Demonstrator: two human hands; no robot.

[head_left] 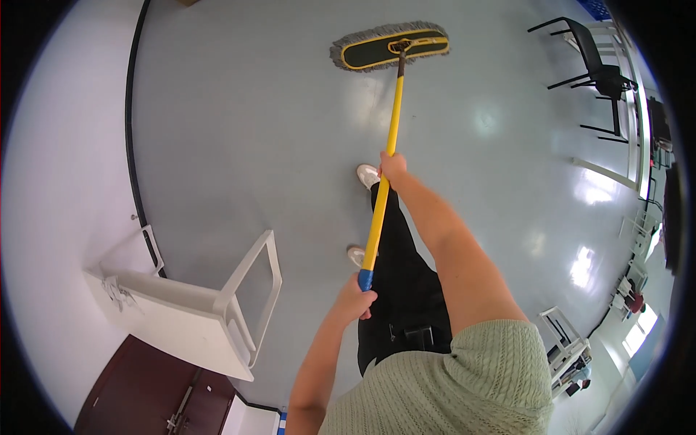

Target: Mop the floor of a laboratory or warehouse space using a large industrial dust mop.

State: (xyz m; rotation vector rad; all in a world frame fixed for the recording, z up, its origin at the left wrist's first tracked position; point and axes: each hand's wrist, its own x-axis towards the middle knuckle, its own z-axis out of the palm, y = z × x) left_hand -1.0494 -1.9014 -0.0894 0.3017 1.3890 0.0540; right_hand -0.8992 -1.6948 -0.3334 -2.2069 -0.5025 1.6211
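A dust mop (384, 196) with a long yellow handle stretches away from my body. Its wide head, a dark pad edged in yellow with grey fringe, lies flat on the grey floor at the far end. Near the blue end cap, my left hand (354, 301) is wrapped round the handle. Farther up the pole my right hand (394, 168) grips it, with that arm reaching forward. My two light shoes (367, 176) stand just left of the handle, one ahead of the other.
On the left, a white table (170, 315) stands against the white wall (65, 167), with a dark red door (138, 391) nearer. Black chairs (591, 61) and white table frames line the right side. Smooth grey floor (239, 123) spreads around the mop.
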